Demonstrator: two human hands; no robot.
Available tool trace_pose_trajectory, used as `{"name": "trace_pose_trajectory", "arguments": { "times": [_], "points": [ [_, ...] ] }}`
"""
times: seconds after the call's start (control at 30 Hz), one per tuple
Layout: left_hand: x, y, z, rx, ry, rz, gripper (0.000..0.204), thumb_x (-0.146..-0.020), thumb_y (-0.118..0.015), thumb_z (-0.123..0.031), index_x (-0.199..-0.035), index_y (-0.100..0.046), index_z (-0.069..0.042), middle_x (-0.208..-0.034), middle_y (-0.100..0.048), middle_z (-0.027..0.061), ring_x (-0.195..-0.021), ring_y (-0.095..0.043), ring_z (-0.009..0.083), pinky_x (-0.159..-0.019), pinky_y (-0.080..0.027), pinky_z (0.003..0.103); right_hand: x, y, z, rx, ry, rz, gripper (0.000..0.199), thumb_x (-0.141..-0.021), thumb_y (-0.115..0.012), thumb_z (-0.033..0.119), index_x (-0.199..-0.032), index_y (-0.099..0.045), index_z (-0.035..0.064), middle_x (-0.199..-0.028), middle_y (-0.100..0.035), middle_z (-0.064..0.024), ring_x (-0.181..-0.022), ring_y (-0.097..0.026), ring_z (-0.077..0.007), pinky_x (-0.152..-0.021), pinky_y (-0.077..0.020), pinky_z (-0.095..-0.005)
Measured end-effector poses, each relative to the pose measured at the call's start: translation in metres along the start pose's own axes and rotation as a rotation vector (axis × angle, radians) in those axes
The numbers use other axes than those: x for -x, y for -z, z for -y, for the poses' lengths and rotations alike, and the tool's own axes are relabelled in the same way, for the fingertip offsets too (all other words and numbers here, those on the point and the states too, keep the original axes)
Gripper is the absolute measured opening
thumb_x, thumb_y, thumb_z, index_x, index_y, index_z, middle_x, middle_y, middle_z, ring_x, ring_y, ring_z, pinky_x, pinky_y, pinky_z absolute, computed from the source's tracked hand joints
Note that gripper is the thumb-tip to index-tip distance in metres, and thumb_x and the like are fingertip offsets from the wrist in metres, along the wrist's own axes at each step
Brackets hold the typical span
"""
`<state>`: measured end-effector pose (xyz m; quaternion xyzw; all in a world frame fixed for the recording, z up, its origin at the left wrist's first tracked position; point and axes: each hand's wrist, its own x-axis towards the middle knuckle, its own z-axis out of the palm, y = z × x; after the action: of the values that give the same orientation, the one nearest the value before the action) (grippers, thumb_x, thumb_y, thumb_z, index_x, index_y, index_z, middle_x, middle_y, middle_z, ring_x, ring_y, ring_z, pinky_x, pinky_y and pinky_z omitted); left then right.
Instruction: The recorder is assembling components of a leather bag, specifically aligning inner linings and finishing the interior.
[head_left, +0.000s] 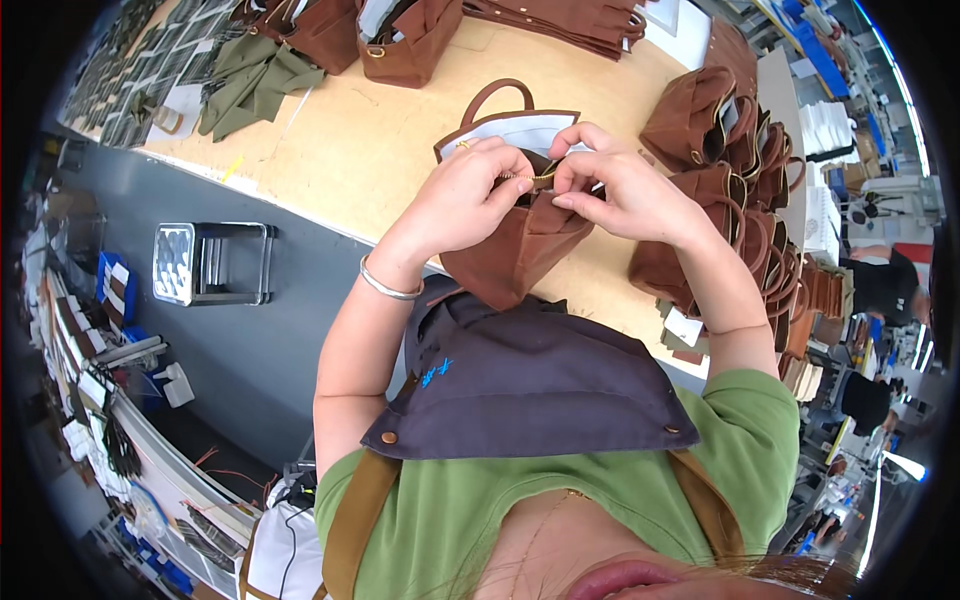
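Brown bag (pixel 520 240) is propped against the apron, its zipper (pixel 540 176) pinched by left hand (pixel 462 195) and, at three o'clock, right hand (pixel 622 190), keeping the opening taut.

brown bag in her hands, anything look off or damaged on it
Nothing stands out. The brown bag looks intact; the left hand and right hand pinch its gold zipper at the open top.

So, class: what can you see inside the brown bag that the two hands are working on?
White paper stuffing shows inside the bag. The left hand and right hand cover the zip area, so anything deeper is hidden.
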<state>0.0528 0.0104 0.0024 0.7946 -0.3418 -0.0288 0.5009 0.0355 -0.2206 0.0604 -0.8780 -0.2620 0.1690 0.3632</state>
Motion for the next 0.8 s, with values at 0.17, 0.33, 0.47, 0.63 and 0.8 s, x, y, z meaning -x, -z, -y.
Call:
{"name": "trace_pose_trajectory", "arguments": {
  "times": [0.17, 0.33, 0.47, 0.63, 0.8],
  "points": [
    [-0.012, 0.014, -0.017, 0.125, 0.013, 0.022, 0.006, -0.096, -0.062, -0.008, -0.094, -0.064, -0.003, -0.084, -0.050, 0.0004, -0.074, -0.046, 0.0104, -0.067, -0.041, 0.026, -0.006, 0.020, 0.001, 0.028, 0.172, -0.062, 0.008, -0.086, -0.070, 0.009, -0.087, -0.064, 0.0041, -0.114, -0.054, -0.0083, -0.085, -0.059, -0.0170, -0.074, -0.0497, -0.0306],
    [-0.014, 0.013, -0.010, 0.066, -0.010, 0.023, 0.006, -0.095, -0.062, -0.008, -0.094, -0.065, -0.003, -0.084, -0.050, 0.0007, -0.074, -0.046, 0.0120, -0.066, -0.041, 0.027, -0.013, 0.018, -0.010, -0.037, 0.205, -0.015, 0.008, -0.085, -0.071, 0.010, -0.086, -0.065, 0.0045, -0.113, -0.054, -0.0074, -0.096, -0.056, -0.0201, -0.081, -0.0478, -0.0329],
    [-0.016, 0.012, -0.010, -0.082, -0.107, 0.017, 0.006, -0.094, -0.063, -0.008, -0.095, -0.065, -0.002, -0.084, -0.049, 0.0035, -0.076, -0.047, 0.0165, -0.068, -0.041, 0.029, -0.013, 0.015, -0.010, -0.041, 0.209, -0.029, 0.009, -0.085, -0.072, 0.011, -0.085, -0.066, 0.0042, -0.111, -0.054, -0.0074, -0.098, -0.056, -0.0205, -0.084, -0.0476, -0.0333],
    [-0.018, 0.011, -0.010, 0.032, -0.050, 0.050, 0.006, -0.094, -0.062, -0.007, -0.096, -0.065, -0.002, -0.084, -0.050, 0.0054, -0.080, -0.048, 0.0193, -0.070, -0.042, 0.031, -0.011, 0.017, -0.007, -0.076, 0.134, -0.030, 0.012, -0.084, -0.074, 0.012, -0.085, -0.066, 0.0036, -0.110, -0.055, -0.0085, -0.094, -0.057, -0.0204, -0.082, -0.0491, -0.0340],
    [-0.019, 0.010, -0.013, -0.003, -0.082, 0.062, 0.006, -0.093, -0.062, -0.006, -0.096, -0.064, -0.002, -0.083, -0.051, 0.0061, -0.080, -0.049, 0.0214, -0.072, -0.043, 0.033, -0.010, 0.017, -0.008, -0.077, 0.115, -0.046, 0.014, -0.083, -0.075, 0.014, -0.083, -0.065, 0.0036, -0.108, -0.057, -0.0088, -0.093, -0.058, -0.0214, -0.080, -0.0496, -0.0348]
  ]
}}
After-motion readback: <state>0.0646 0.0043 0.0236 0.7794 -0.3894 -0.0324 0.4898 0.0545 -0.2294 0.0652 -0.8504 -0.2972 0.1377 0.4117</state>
